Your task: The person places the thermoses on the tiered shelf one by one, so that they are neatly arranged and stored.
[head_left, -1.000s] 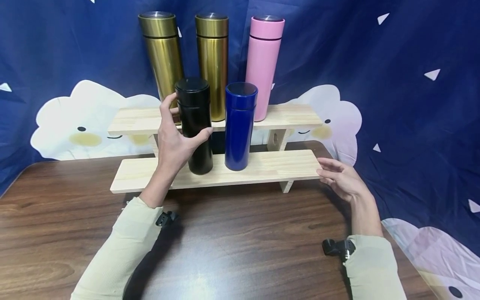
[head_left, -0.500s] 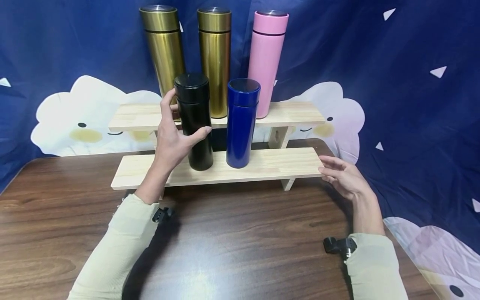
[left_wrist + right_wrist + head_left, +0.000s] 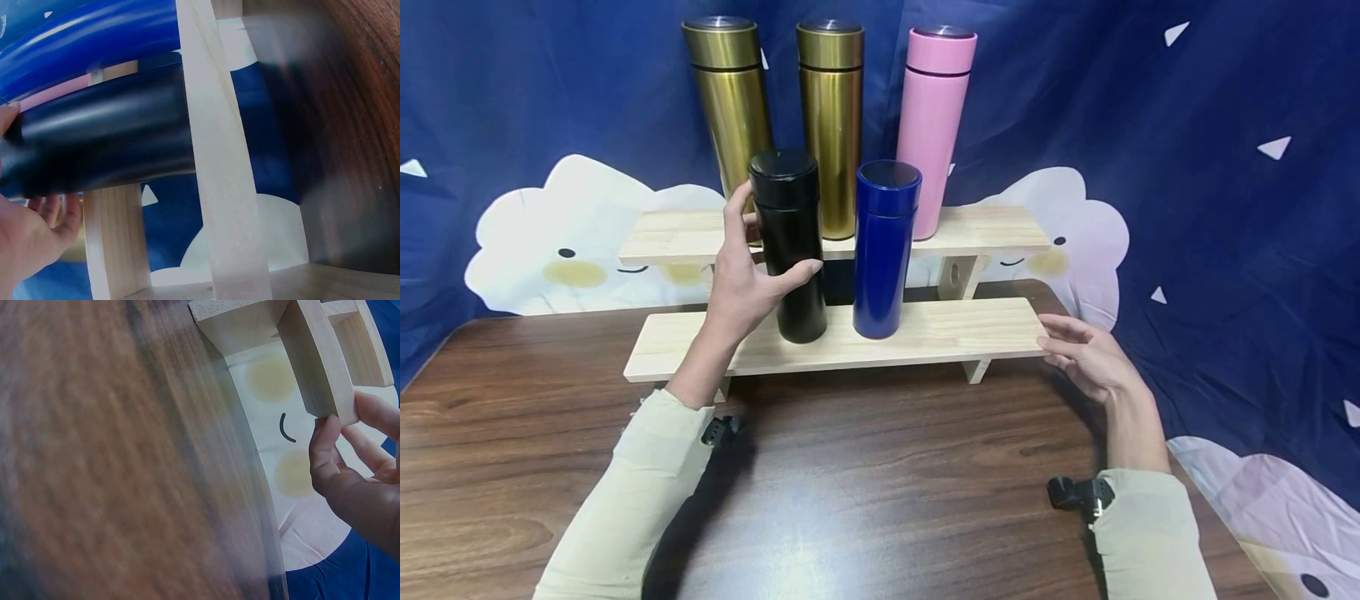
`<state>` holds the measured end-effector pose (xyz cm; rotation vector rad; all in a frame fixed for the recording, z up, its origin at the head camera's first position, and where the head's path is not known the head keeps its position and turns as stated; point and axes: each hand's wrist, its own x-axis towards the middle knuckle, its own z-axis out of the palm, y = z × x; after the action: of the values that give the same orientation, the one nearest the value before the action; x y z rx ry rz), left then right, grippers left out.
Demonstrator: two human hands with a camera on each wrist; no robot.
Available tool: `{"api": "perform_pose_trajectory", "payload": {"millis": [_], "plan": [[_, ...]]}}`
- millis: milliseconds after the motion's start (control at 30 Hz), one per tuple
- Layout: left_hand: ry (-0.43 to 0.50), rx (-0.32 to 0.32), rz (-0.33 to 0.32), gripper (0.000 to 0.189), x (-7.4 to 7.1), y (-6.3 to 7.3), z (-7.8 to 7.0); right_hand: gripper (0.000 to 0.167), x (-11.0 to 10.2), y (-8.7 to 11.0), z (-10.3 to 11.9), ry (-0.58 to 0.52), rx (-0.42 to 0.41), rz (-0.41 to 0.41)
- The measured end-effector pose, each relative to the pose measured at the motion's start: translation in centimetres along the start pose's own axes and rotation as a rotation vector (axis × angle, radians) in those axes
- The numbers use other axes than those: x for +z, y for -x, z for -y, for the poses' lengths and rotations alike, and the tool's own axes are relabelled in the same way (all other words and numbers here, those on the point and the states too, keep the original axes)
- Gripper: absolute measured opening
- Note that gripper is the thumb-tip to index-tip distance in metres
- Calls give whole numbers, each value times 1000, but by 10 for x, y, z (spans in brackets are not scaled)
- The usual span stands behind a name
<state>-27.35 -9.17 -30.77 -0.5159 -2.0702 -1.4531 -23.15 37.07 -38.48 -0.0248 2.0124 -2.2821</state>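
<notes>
My left hand [image 3: 741, 275] grips a black thermos bottle [image 3: 801, 308] from its left side, thumb across the front and fingers behind. The bottle stands upright on the lower board of a two-tier wooden shelf [image 3: 955, 327]. To its right stands a blue thermos bottle [image 3: 880, 275], apart from it. My right hand [image 3: 1086, 358] holds the right end of the lower board; in the right wrist view the thumb and fingers pinch the board's end [image 3: 340, 403]. The left wrist view has the black bottle [image 3: 112, 134] with its base on the board and fingertips beneath it.
Two gold thermos bottles [image 3: 727, 108] [image 3: 831, 125] and a pink thermos bottle [image 3: 934, 125] stand on the upper board [image 3: 992, 227]. Behind the shelf hangs a dark blue cloth [image 3: 1150, 167] with cloud prints. The shelf stands at the back of a brown wood table [image 3: 880, 467].
The head view has shifted slightly. My left forearm has moved a little to the left, the hand still around the black thermos bottle. The bottles and my right hand keep their places.
</notes>
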Motion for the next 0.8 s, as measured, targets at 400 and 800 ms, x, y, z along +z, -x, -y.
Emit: {"api": "perform_pose_trajectory", "payload": {"millis": [400, 800], "plan": [[25, 16, -2, 106, 5, 1, 3, 30, -4, 0, -2, -6, -17, 1], [6, 33, -5, 108, 8, 1, 6, 29, -4, 1, -3, 18, -30, -19]]}}
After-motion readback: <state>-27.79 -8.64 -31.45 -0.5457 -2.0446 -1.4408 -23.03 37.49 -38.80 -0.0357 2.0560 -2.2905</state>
